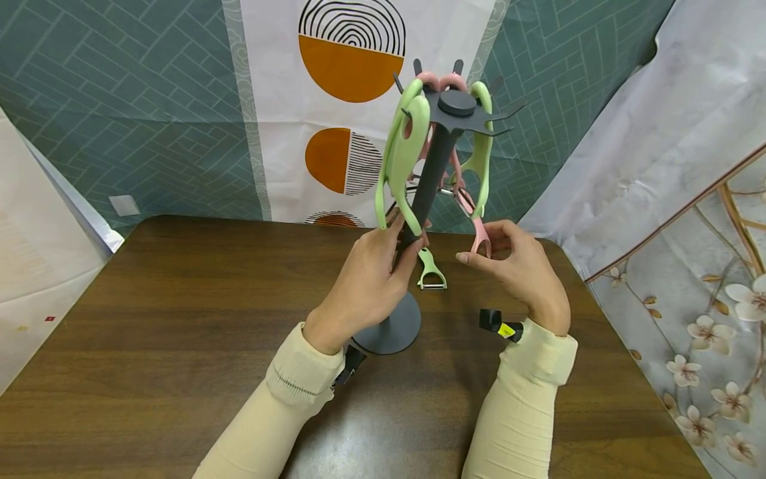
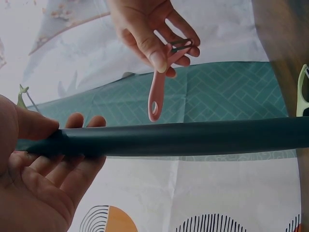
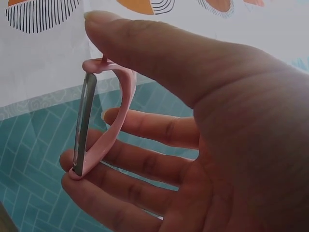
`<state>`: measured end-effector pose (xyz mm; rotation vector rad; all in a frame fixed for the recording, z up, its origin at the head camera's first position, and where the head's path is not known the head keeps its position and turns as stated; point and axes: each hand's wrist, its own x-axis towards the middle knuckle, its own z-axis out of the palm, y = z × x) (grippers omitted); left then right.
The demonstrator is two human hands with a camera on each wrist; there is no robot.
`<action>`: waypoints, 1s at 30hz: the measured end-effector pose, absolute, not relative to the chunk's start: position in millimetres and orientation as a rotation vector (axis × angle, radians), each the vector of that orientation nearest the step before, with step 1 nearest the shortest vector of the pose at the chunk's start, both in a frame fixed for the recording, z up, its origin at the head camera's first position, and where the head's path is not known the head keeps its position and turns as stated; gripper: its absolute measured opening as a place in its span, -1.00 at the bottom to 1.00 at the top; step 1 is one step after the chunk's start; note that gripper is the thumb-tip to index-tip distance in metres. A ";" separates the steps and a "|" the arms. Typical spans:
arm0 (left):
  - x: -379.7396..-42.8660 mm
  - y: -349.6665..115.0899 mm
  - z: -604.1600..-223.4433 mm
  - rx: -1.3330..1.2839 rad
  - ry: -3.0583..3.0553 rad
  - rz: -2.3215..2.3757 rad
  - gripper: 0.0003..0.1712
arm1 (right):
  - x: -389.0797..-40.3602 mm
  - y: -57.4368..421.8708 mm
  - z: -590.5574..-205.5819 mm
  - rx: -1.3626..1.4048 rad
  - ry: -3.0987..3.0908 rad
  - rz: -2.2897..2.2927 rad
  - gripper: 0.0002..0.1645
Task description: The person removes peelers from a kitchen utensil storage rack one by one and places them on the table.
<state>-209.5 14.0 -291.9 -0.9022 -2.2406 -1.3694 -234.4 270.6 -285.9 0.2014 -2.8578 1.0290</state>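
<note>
Sleeves (image 1: 520,412) overhang a wooden table (image 1: 149,319) before teal cloth (image 1: 179,86), left grip (image 1: 368,279) holding a stand (image 1: 435,173), right grip (image 1: 526,266) a pink peeler (image 1: 481,234).

Glare on tbl (image 1: 371,426); wrist pics dimmer.

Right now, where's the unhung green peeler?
Head view: green peeler on the table, beyond and right of the round base, between left hand and right hand.

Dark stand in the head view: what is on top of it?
Green peelers and pink peelers hang from prongs around the round cap of the dark stand. Its post and the green peelers partly cover the pink ones, so their full shapes cannot be seen.
</note>
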 end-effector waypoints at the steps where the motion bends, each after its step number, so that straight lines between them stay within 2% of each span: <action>1: -209.6 13.9 -292.0 -0.900 -2.241 -1.368 -0.63 | -234.5 270.7 -286.1 0.204 -2.857 1.028 -0.23; 9: -209.5 13.7 -291.6 -0.900 -2.241 -1.370 -0.62 | -235.9 271.8 -288.0 0.212 -2.870 1.027 -0.30; 30: -209.5 13.8 -292.4 -0.895 -2.247 -1.368 -0.60 | -239.6 273.2 -293.7 0.187 -2.910 1.054 -0.26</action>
